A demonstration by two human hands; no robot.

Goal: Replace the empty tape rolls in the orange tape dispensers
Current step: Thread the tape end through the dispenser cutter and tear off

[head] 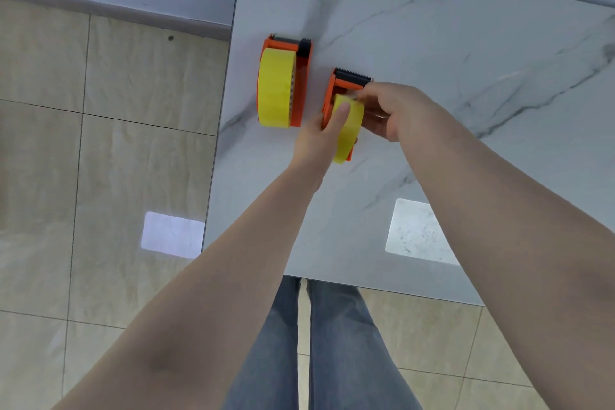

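One orange plastic dispenser (301,83) is already loaded, while the yellow tape roll (347,130) in the second orange dispenser (329,93) is gripped by the left hand (321,140) and its end pinched by the right hand (392,110).

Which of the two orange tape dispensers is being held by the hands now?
The right-hand dispenser, nearer the table's middle: the left hand and right hand hold it and its yellow roll. The other dispenser, by the table's left edge, stands untouched.
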